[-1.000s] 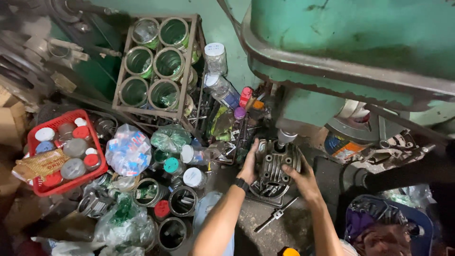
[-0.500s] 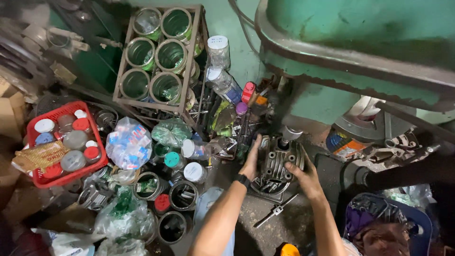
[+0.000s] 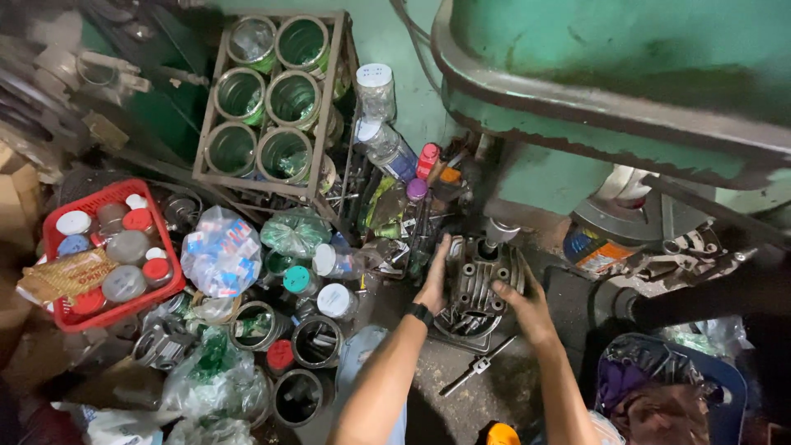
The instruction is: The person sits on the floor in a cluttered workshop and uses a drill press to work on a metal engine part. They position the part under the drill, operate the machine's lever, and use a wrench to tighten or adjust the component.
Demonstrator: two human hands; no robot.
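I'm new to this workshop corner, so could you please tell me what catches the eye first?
At centre, the left hand and right hand grip a finned metal engine cylinder head on the grimy floor. Upper left, a wooden crate holds green tin cans. Far left sits a red basket of capped jars.

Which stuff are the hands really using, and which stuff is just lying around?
In use:
left hand and right hand, both gripping the ribbed metal engine part

Just lying about:
metal tool on the floor
red basket of jars
wooden rack of green cans
plastic bottles
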